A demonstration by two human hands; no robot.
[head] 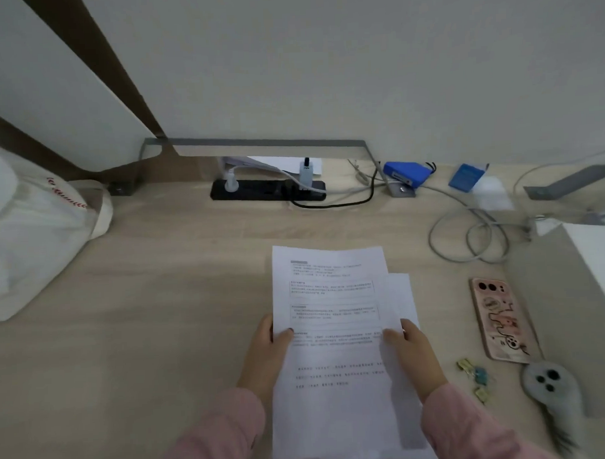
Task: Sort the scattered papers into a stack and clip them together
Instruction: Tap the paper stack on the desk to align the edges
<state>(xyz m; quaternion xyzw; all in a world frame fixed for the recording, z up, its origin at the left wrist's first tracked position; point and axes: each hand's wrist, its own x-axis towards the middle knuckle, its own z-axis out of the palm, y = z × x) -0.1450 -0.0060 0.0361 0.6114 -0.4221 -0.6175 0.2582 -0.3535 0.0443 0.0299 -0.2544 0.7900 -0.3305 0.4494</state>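
Note:
A stack of white printed papers (331, 297) is held over the wooden desk (160, 320) in front of me. My left hand (266, 357) grips its left edge, thumb on top. My right hand (413, 356) grips the right edge. One sheet (401, 294) sticks out to the right behind the top sheet, so the edges are not aligned. Small binder clips (476, 377), yellow and teal, lie on the desk to the right of my right hand.
A pink phone (503, 320) lies face down at the right, with a grey furry object (550, 389) below it. A black power strip (267, 190), cables (466, 234) and blue boxes (407, 173) line the back wall. A white bag (30, 232) sits left.

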